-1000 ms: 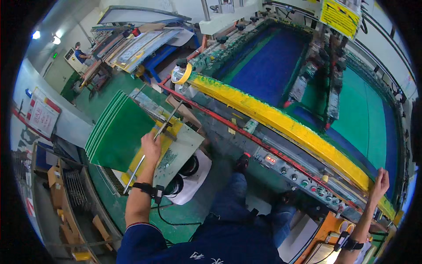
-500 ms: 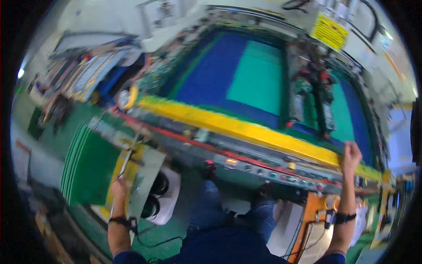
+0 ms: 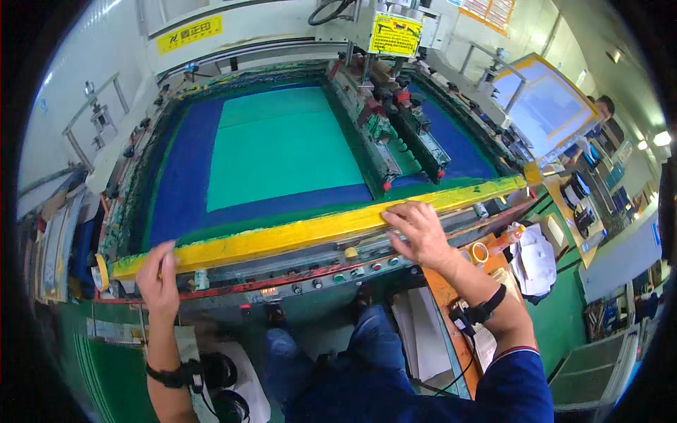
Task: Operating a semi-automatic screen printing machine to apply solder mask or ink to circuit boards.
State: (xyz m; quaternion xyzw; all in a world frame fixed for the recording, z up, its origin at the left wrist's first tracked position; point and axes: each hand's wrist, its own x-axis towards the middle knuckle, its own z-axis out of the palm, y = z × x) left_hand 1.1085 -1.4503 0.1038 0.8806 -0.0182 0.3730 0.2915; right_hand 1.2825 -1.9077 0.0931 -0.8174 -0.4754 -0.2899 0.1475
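A large screen-printing frame stands before me, its near bar [image 3: 282,243] covered in yellow tape. Inside it lies a blue mesh [image 3: 176,180] with a teal-green printing area [image 3: 282,144]. My left hand [image 3: 159,283] is at the left part of the yellow bar, fingers stretched and thumb apart, holding nothing I can see. Farther right, my right hand [image 3: 421,236] is open, with spread fingers over the same bar, the fingertips at its top edge. A squeegee carriage [image 3: 395,137], smeared with green ink, crosses the right part of the mesh.
Below the bar runs a control panel with buttons [image 3: 340,277]. An orange-brown table [image 3: 441,289] at my right bears tape rolls [image 3: 479,252] and a bottle [image 3: 506,238]. Green striped sheets [image 3: 106,374] lie at lower left. Another person [image 3: 604,107] is partly visible at far right.
My view has swung to the right. My left hand has left the thin metal rod and come up to the yellow bar; my right hand, closed before, has opened and spread over it.
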